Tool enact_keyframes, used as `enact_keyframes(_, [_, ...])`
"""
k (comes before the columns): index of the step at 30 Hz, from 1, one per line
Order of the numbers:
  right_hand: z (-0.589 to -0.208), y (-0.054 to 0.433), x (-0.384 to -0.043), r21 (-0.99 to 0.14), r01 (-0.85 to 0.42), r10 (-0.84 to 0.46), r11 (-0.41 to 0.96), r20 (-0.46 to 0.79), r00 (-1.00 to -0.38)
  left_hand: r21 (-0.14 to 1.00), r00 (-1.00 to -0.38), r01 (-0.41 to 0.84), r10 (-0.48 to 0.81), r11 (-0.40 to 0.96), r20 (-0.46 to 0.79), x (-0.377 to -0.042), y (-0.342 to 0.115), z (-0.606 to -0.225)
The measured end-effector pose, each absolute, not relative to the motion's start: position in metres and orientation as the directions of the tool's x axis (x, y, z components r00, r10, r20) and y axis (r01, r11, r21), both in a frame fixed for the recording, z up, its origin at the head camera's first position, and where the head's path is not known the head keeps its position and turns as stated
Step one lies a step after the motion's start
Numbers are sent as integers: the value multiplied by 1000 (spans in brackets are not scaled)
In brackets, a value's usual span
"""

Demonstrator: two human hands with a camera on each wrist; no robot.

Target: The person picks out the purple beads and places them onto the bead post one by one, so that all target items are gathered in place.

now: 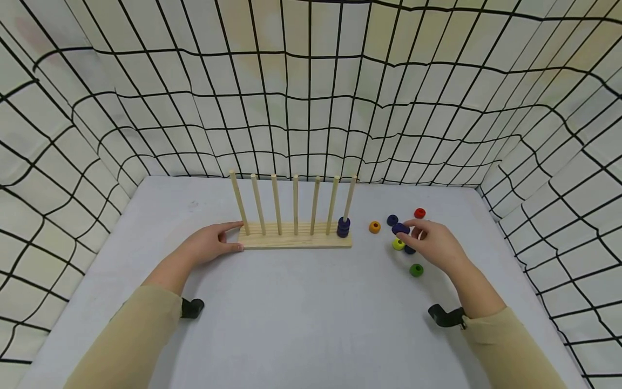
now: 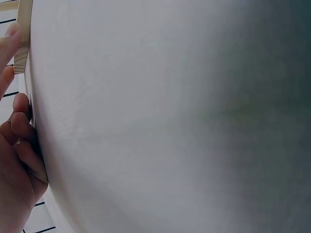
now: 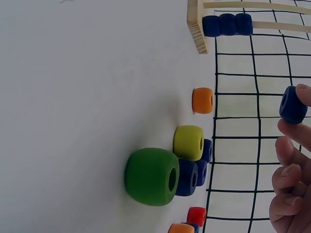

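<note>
My left hand (image 1: 206,243) holds the left end of a wooden peg board (image 1: 296,244), thumb at the front edge and index finger at the back. Several upright pegs rise from the board. Three blue beads (image 3: 227,25) are stacked on its rightmost peg. To the right of the board, my right hand (image 1: 437,246) pinches a dark blue bead (image 3: 293,105) between thumb and index finger, raised above the table. Loose beads lie below and around that hand: yellow (image 1: 398,244), green (image 1: 416,270), orange (image 1: 374,227), red (image 1: 420,213) and blue (image 1: 392,220).
A white table (image 1: 301,313) carries everything. Black grid netting (image 1: 311,100) stands behind the table and along both sides. Another orange bead (image 3: 181,228) shows at the bottom edge of the right wrist view.
</note>
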State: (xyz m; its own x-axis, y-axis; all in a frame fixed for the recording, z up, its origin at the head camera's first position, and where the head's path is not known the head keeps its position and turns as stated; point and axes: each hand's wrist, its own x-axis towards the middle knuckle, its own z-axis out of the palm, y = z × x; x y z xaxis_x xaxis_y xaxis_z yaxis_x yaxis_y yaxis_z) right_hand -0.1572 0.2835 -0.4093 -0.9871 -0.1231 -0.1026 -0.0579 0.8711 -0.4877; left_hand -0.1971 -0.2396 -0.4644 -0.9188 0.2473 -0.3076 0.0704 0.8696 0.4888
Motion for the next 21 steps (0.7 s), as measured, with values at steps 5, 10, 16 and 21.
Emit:
enact_keyframes(5, [-407,281,-159,-496,-58,-125,867,-104,-987,492,-919,65,244,868,-310,-198,-239,-466])
enact_keyframes(10, [-405,278,-159,-501,-64,-125,863,-89,-988,495,-920,60,241,867,-310,-198,-239,-466])
enact_keyframes(16, [-405,275,-162,-510,-81,-133,856,-65,-989,497,-919,67,247,865,-307,-199,-239,-467])
enact_keyframes(21, [-403,271,-164,-514,-98,-137,852,-38,-990,502,-920,71,252,862,-302,-198,-240,-467])
